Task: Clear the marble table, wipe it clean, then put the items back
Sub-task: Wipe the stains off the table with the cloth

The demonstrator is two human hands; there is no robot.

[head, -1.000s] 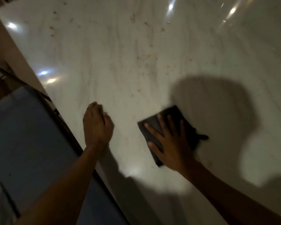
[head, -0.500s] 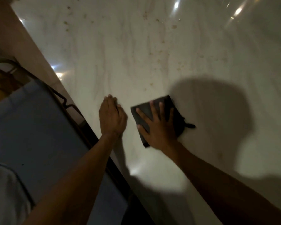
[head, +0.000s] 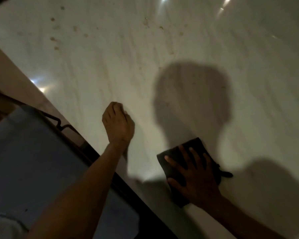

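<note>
Head view, table [head: 188,54]: pale veined marble, glossy, lamp glare on it; brown spots [head: 146,23] lie scattered across the far part, well apart from my hands. No other items show on it.

Cloth [head: 196,145]: dark, folded flat, on the near part of the table, close to its edge. I judge it light, soft and limp; it should slide easily on polished stone, so it is best worked under a flat palm, or lifted by a pinched free edge.

Right hand [head: 195,178]: fingers spread and straight, palm pressing the cloth onto the table.

Left hand [head: 118,124]: fingers curled under, holding nothing that I can see, resting on the marble just inside the edge.

Chair [head: 38,156]: blue seat, dark frame, beside the table edge.
</note>
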